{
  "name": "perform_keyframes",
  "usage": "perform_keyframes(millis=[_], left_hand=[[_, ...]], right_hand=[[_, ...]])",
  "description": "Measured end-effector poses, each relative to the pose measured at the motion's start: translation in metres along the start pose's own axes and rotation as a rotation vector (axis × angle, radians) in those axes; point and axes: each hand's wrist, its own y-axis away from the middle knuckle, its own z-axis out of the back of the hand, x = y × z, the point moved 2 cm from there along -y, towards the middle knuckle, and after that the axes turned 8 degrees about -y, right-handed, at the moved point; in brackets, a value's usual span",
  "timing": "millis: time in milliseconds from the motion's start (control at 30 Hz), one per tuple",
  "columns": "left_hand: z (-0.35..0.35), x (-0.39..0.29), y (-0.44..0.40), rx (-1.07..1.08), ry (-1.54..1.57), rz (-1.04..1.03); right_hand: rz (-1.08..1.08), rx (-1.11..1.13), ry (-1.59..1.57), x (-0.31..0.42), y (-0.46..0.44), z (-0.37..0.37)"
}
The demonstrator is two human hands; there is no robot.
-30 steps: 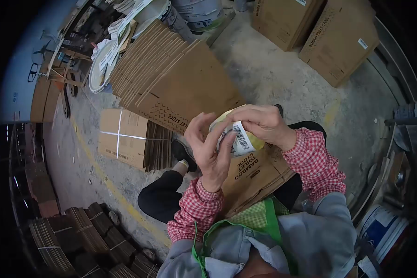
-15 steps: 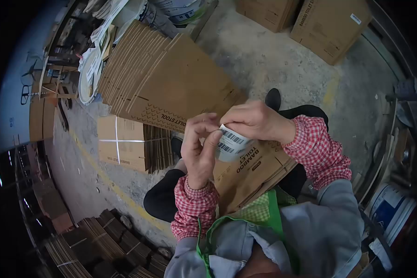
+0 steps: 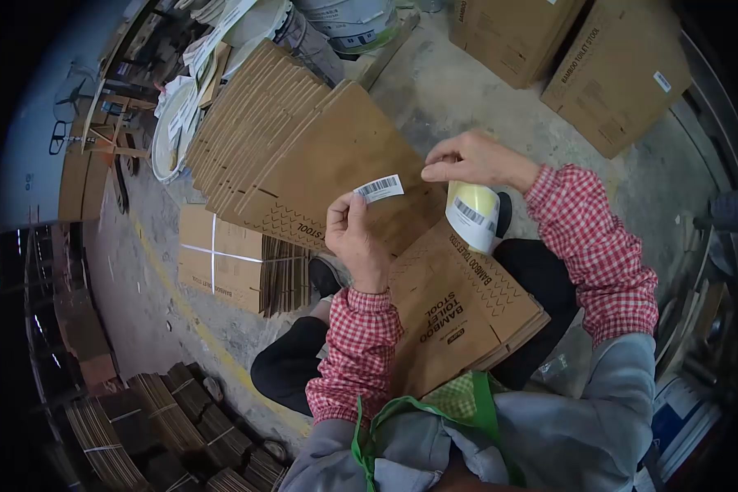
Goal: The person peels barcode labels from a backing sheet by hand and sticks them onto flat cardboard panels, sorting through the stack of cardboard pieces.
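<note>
A white barcode label (image 3: 380,189) is pinched by one end between the thumb and finger of my left hand (image 3: 357,238). It stands out over the fanned stack of flattened cardboard boxes (image 3: 328,148). My right hand (image 3: 482,160) is closed on a roll of barcode labels (image 3: 474,215), which hangs below the fingers with yellowish backing and one printed label showing. Some of the grip on the roll is hidden behind the hand. Across my lap lie more flattened boxes (image 3: 459,312), printed "BAMBOO TOILET STOOL".
A strapped bundle of flat cartons (image 3: 221,256) sits on the floor at left. Further bundles (image 3: 172,422) lie at lower left. Cartons (image 3: 619,78) stand at upper right, one with a label. Buckets (image 3: 348,23) are at the top, and another bucket (image 3: 681,418) at lower right.
My hands have moved apart. A single label has come off the roll and is now in my left hand, while the roll has moved up and right with my right hand.
</note>
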Motion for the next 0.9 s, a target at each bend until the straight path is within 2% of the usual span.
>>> perform_keyframes(millis=[100,233,300,467,633,800,900], left_hand=[[-0.011,0.029,-0.018,-0.074,0.018,0.025],[-0.017,0.062,-0.039,-0.155,-0.001,0.045],[-0.019,0.075,-0.051,-0.209,-0.033,0.028],[-0.028,0.095,-0.076,-0.306,-0.178,-0.069],[-0.032,0.107,-0.084,-0.418,-0.354,-0.195],[-0.037,0.105,-0.08,-0.462,-0.406,-0.18],[-0.034,0.108,-0.08,-0.479,-0.371,-0.17]], right_hand=[[-0.108,0.138,-0.103,0.009,-0.029,-0.014],[-0.049,0.038,-0.358,-0.036,-0.075,-0.035],[-0.022,0.037,-0.348,-0.046,-0.089,-0.039],[0.118,-0.176,-0.19,-0.068,-0.119,-0.046],[0.168,-0.298,-0.211,-0.075,-0.13,-0.058],[0.175,-0.331,-0.224,-0.079,-0.132,-0.064],[0.26,-0.371,-0.193,-0.078,-0.13,-0.068]])
